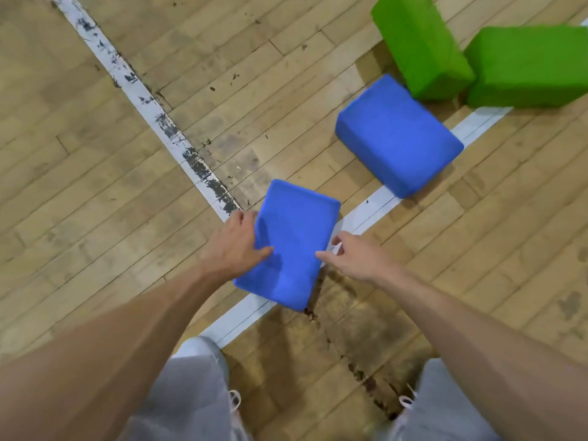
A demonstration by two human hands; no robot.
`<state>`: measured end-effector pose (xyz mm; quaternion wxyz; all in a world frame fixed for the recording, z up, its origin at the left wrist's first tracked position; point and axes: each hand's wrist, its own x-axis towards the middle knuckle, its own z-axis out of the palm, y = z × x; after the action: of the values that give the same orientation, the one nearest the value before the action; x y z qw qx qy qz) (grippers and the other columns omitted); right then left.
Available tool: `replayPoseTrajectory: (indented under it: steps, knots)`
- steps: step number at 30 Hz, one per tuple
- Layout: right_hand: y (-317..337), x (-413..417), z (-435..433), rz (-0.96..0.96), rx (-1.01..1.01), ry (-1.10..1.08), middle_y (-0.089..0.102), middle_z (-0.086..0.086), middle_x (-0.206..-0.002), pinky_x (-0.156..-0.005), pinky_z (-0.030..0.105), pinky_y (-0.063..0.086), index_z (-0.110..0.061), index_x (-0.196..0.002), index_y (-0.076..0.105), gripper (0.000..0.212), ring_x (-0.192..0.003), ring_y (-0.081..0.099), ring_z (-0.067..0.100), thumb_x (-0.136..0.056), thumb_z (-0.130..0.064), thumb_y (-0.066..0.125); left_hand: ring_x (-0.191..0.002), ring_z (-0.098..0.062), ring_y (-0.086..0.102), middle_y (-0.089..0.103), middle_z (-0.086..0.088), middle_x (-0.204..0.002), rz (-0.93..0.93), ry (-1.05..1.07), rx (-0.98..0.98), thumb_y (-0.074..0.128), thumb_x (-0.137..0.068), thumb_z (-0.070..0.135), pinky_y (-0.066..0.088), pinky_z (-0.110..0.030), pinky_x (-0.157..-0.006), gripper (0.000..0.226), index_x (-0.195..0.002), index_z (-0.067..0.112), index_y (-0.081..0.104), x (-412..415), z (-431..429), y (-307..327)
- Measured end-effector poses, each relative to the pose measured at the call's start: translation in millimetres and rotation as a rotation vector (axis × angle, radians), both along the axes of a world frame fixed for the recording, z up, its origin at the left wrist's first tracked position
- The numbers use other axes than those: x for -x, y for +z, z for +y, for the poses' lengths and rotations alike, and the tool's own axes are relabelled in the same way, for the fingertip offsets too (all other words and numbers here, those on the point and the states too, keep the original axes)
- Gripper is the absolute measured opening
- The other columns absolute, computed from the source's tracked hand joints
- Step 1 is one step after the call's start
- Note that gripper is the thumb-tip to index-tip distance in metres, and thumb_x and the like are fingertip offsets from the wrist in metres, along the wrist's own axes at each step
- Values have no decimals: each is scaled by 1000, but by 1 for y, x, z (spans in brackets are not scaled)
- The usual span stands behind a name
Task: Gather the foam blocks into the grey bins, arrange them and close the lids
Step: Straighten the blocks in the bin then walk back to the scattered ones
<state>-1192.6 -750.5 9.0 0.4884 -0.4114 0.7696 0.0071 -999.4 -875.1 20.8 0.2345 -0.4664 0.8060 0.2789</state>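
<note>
Blocks of foam number four: two blue, two green, all lying on the wooden floor (95, 192). The near blue block (296, 237) sits at centre, across a white floor line (375, 205). The second blue block (397, 135) lies at 1 o'clock from it, well apart. The two green blocks, one (420, 46) touching the other (528, 65), lie further out at 1 o'clock, the first just beside the second blue block. There are two hands. The left hand (235, 243) grips the near blue block at its 9 o'clock edge, thumb flat on top, fingers curled down the side. The right hand (353, 256) is half open at 3 o'clock, thumb tip touching the top edge, fingers loosely bent just beside the side; whether they touch it I cannot tell.
</note>
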Motion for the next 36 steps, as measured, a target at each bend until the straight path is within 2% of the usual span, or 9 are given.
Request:
replayPoseTrajectory:
  steps: [5, 8, 12, 16, 20, 25, 29, 32, 36]
  knots:
    - [-66, -11, -9, -147, 52, -257, 55, 3, -126, -85, 32, 44, -11, -135, 35, 68, -115, 54, 23, -87, -54, 59, -96, -18, 60, 58, -3, -119, 149, 676, -397, 83, -64, 51, 48, -30, -71, 82, -127, 12, 46, 4, -3, -62]
    - [-69, -2, -8, -195, 90, -262, 54, 1, -129, -90, 32, 44, -14, -139, 33, 66, -114, 54, 21, -89, -47, 60, -91, -14, 64, 60, -1, -114, 222, 705, -400, 87, -57, 48, 51, -25, -67, 57, -102, 23, 61, 10, 1, -60]
    - [-51, 22, -12, -118, 143, -224, 63, 1, -109, -81, 32, 46, -18, -129, 49, 49, -99, 59, 21, -90, -47, 59, -106, -20, 56, 47, 1, -123, 279, 663, -247, 89, -39, 57, 50, -43, -92, 105, -123, 20, 39, 37, -3, -27]
    - [-34, 63, -14, 148, 229, -119, 68, 0, -87, -68, 32, 45, -14, -93, 65, 38, -88, 61, 20, -93, -49, 52, -109, -28, 54, 49, -2, -118, 252, 485, 27, 84, -58, 51, 46, -41, -87, 88, -119, 12, 34, 82, -14, -2]
    - [-38, 104, -12, 247, 372, -829, 60, -2, -94, -72, 33, 44, -13, -93, 55, 44, -92, 60, 22, -87, -57, 55, -117, -36, 49, 45, -15, -128, 172, 399, 263, 75, -68, 56, 42, -45, -92, 93, -132, 3, 32, 119, -25, -1]
    - [-62, 143, -29, -75, 187, -1502, 42, 7, -135, -102, 42, 44, -7, -138, 28, 105, -122, 48, 29, -65, -67, 73, -123, -34, 44, 40, -14, -134, 165, 485, 303, 72, -75, 52, 39, -46, -92, 92, -138, 3, 27, 140, -22, -18]
    - [-76, 147, -36, -329, 249, -1597, 60, 1, -119, -88, 38, 55, -16, -125, 46, 102, -100, 61, 22, -42, -59, 87, -124, -34, 43, 41, -14, -134, 172, 496, 348, 73, -73, 54, 39, -48, -96, 95, -139, 3, 26, 135, -26, -26]
    - [-74, 139, -34, -399, 318, -1609, 63, 0, -113, -83, 36, 57, -17, -119, 53, 80, -94, 63, 19, -53, -44, 90, -124, -33, 41, 41, -14, -133, 155, 469, 381, 73, -74, 54, 38, -47, -95, 94, -138, 3, 27, 138, -22, -28]
    - [-27, 124, -22, -115, 289, -1588, 42, 4, -126, -85, 33, 50, -10, -124, 45, 91, -99, 52, 21, -54, -45, 90, -124, -33, 41, 40, -17, -133, 84, 403, 290, 71, -76, 52, 38, -45, -95, 91, -137, 1, 26, 133, -11, 0]
